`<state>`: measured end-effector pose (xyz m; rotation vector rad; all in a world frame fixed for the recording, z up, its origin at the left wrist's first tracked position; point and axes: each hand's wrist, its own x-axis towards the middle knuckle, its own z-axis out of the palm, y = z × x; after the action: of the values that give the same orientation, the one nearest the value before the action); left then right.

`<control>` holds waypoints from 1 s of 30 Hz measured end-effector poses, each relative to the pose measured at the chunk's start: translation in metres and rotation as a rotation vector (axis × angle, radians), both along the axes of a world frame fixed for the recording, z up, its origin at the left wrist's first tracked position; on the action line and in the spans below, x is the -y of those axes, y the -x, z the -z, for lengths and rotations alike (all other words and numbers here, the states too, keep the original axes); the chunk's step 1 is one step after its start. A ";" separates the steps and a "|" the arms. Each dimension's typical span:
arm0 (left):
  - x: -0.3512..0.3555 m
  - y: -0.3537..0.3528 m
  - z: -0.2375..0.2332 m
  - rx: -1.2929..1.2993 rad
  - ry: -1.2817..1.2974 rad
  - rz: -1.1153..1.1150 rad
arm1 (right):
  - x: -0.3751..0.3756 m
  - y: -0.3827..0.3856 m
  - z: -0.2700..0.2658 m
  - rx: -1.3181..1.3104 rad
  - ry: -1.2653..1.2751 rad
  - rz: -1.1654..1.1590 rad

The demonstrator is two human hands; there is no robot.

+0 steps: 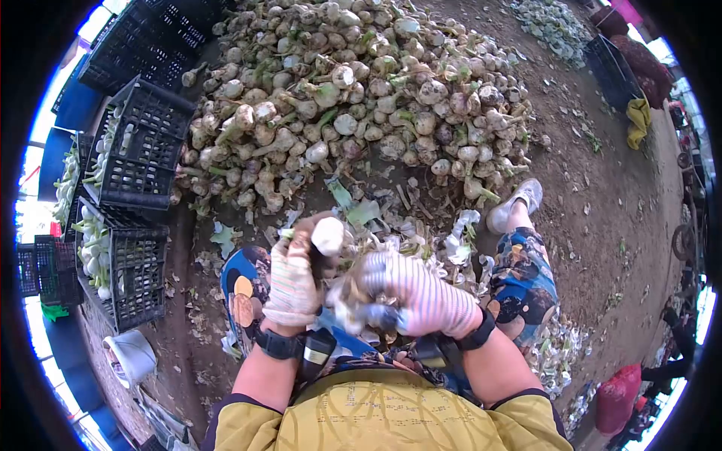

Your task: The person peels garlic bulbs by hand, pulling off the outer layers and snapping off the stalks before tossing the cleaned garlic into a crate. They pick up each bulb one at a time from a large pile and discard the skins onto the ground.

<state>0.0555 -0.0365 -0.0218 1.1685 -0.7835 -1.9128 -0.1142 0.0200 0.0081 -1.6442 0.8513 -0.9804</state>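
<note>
My left hand [292, 278], in a striped, dirt-stained glove, is closed around a garlic bulb [328, 236] whose white, clean surface shows above the fingers. Close by on the right, my right hand [421, 293] wears a striped glove too, its fingers curled and smeared by motion. Something pale and brownish blurs beside those fingers, and I cannot make out what it is. In front of both hands rises a big heap of unpeeled garlic bulbs [346, 124], dirty and with stem stubs. Loose garlic skins [459, 240] litter the ground between my legs.
Black crates [147, 146] holding white garlic stand at the left, with another crate [139, 263] nearer. A white bucket [135, 357] sits below them. At the right are a dark crate [613, 71], a yellow cloth [638, 122] and a red sack [618, 398].
</note>
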 end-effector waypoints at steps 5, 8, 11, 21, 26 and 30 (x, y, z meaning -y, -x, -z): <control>0.019 -0.015 0.004 -0.172 -0.263 -0.095 | 0.005 -0.004 0.013 -0.133 -0.045 0.502; 0.008 -0.009 0.000 -0.168 -0.133 0.131 | 0.006 0.001 0.013 -0.384 -0.041 0.466; -0.002 -0.002 -0.003 -0.142 -0.088 0.143 | 0.010 -0.001 0.016 -0.524 0.054 0.407; 0.103 -0.054 -0.013 -0.175 0.044 -0.432 | -0.006 -0.012 0.030 -0.554 -0.040 0.096; 0.205 -0.091 -0.037 -0.288 0.543 -0.617 | -0.033 -0.020 0.033 -0.984 -0.193 -0.180; 0.257 -0.028 0.119 0.754 0.908 0.243 | -0.028 0.001 0.022 -0.941 -0.128 -0.107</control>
<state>0.0838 -0.2933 -0.1410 1.1790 -1.9974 -0.9670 -0.1154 0.0475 -0.0135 -2.0088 1.3709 -0.0123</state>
